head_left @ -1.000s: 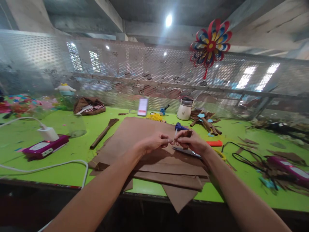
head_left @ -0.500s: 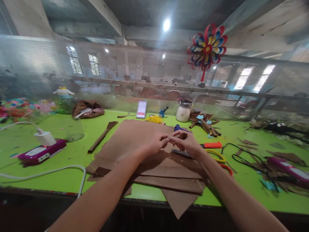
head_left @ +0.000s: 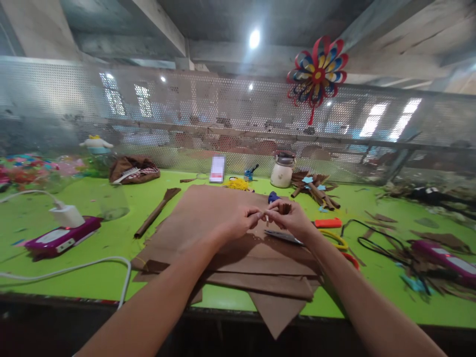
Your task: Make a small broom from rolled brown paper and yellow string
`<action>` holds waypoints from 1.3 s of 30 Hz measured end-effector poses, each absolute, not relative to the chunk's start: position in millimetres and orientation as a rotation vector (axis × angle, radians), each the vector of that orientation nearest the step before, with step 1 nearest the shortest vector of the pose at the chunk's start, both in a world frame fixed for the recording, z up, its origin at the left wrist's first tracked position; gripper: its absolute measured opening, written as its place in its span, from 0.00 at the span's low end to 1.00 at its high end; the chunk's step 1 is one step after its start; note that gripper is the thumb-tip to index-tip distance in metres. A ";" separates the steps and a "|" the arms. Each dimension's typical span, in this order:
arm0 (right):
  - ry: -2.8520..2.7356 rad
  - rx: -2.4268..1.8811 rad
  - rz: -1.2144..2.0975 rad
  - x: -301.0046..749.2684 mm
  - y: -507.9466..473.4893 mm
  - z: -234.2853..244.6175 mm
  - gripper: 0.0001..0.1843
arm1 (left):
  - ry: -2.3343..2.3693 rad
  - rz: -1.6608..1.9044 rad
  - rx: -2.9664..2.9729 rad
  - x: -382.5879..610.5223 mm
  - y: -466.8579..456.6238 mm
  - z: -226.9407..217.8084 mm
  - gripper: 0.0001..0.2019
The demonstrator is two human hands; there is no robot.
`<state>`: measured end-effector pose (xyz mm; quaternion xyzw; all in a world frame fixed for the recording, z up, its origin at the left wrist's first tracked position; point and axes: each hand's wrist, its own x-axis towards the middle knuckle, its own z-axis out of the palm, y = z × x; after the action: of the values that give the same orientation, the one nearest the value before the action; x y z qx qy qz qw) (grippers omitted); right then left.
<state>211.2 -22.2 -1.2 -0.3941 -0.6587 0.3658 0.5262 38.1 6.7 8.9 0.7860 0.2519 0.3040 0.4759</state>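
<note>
Over a stack of brown paper sheets [head_left: 208,213], my two hands meet fingertip to fingertip. My right hand [head_left: 294,218] is closed around a small brown paper piece [head_left: 285,208] with a notched edge. My left hand [head_left: 247,221] pinches at the near end of that piece; its exact grip is too small to make out. A tiny pale bit shows just below the fingertips. Beneath my right hand lies a pair of scissors [head_left: 284,237], blades pointing left, partly covered by my wrist. Behind the hands sits a dark blue object [head_left: 273,197].
An orange-handled tool [head_left: 327,223] lies right of my wrist. A rolled brown paper stick [head_left: 156,214] rests left of the stack. A phone [head_left: 217,169], a white jar [head_left: 281,173] and yellow strands [head_left: 238,184] stand behind. Purple power strips [head_left: 63,238] with cables flank the work area.
My fingertips have shifted slightly at the brown piece, and a pale bit now shows under them. More of the scissors blade is visible. The view has moved a little.
</note>
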 end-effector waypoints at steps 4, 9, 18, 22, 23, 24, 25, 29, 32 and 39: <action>-1.555 -0.929 0.911 214.0 -20.8 -3.7 0.14 | 0.654 0.735 1.945 37.5 7.4 8.6 0.18; -1.524 -0.923 0.956 216.5 -21.7 -1.8 0.15 | 0.708 0.697 1.982 36.8 5.9 10.9 0.18; -1.510 -0.928 1.092 220.9 -21.3 -0.1 0.16 | 0.720 0.687 2.036 36.5 5.1 11.0 0.19; -1.471 -0.939 1.157 220.7 -24.4 2.8 0.17 | 0.730 0.693 2.048 36.6 5.6 9.5 0.20; -1.467 -0.935 1.175 220.9 -24.6 3.2 0.17 | 0.726 0.692 2.049 36.5 6.4 8.7 0.20; -1.465 -0.929 1.191 221.4 -24.5 3.5 0.18 | 0.720 0.691 2.052 36.4 7.4 7.7 0.20; -1.464 -0.921 1.202 222.0 -24.1 3.5 0.18 | 0.712 0.692 2.055 36.1 8.7 6.8 0.20; -1.438 -0.928 1.142 223.6 -21.8 2.3 0.21 | 0.715 0.703 2.057 34.6 12.5 5.7 0.19; -1.498 -0.996 1.052 219.0 -22.6 1.4 0.21 | 0.723 0.691 2.058 33.8 11.2 8.5 0.19; -1.674 -1.057 0.753 208.1 -22.1 -3.7 0.17 | 0.711 0.634 2.103 34.6 2.5 16.9 0.19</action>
<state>208.1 -22.1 -3.7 -0.4353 -0.6890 0.3098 0.4898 34.6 2.5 16.9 0.8331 0.2816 0.2513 0.4043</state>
